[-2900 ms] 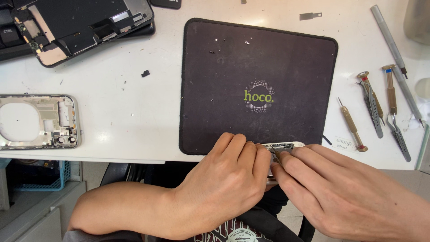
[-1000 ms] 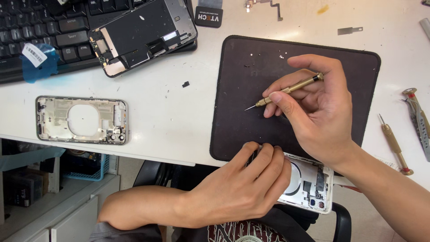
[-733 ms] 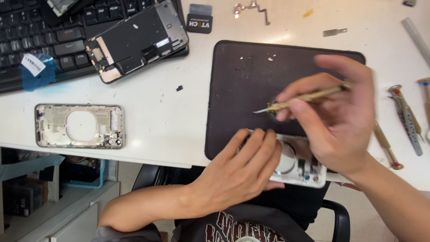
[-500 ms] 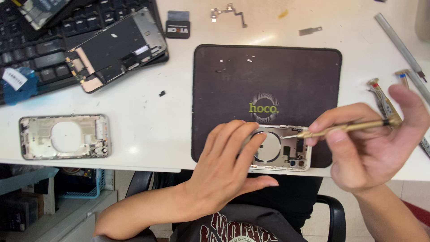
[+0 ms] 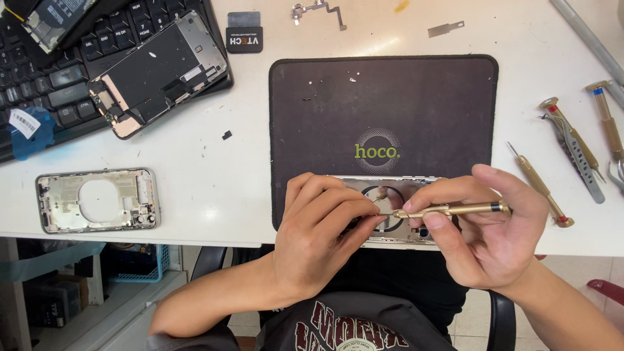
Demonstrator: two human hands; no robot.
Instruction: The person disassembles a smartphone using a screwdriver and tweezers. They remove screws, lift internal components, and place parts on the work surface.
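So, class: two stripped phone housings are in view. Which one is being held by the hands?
The housing on the dark mat, under the left hand and the right hand with its brass screwdriver. The other housing lies untouched on the white table.

Brassy metal screwdriver (image 5: pixel 448 210), matt dark mat (image 5: pixel 383 110), shiny metal phone frame (image 5: pixel 403 195)
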